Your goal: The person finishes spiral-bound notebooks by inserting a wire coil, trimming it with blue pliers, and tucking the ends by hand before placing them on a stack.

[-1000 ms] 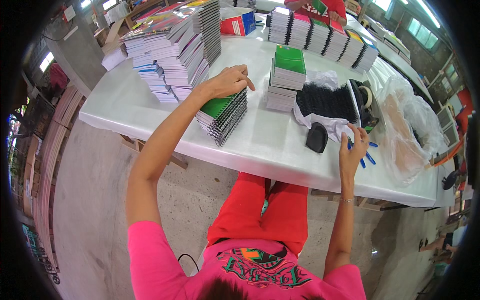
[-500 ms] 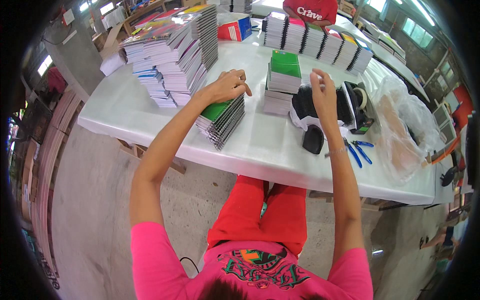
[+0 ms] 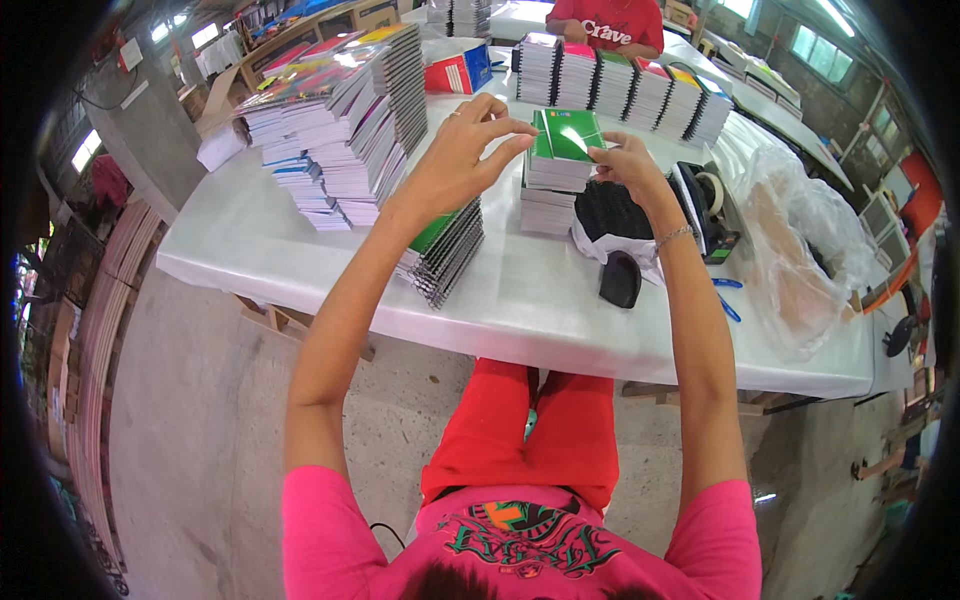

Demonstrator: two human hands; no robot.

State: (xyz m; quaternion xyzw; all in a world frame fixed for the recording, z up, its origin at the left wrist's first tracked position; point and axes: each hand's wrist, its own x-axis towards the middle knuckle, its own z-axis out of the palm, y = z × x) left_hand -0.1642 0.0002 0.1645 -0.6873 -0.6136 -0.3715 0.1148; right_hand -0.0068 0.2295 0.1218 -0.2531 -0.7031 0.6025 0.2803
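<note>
A green-covered notebook [image 3: 566,133] tops the stack of unbound page blocks [image 3: 548,208] in the middle of the table. My right hand [image 3: 628,160] pinches the notebook's right edge, thumb on the cover. At its left edge, my left hand [image 3: 465,150] is open, thumb and forefinger apart and fingertips close to the cover; contact there is unclear. Below my left wrist lies a pile of spiral-bound green notebooks [image 3: 440,250], partly hidden by the forearm. Black binding coils [image 3: 605,210] in white wrapping sit right of the stack.
Tall notebook stacks [image 3: 340,140] rise at the left. A row of bound notebooks [image 3: 620,90] stands at the back, near a person in red [image 3: 610,25]. To the right are a tape dispenser [image 3: 715,200], a black piece [image 3: 620,280], blue-handled pliers [image 3: 728,300] and a clear plastic bag [image 3: 800,240].
My left hand has moved right, off the bound pile, to the stack's left side. My right hand has come left onto the green notebook and taken hold of its edge.
</note>
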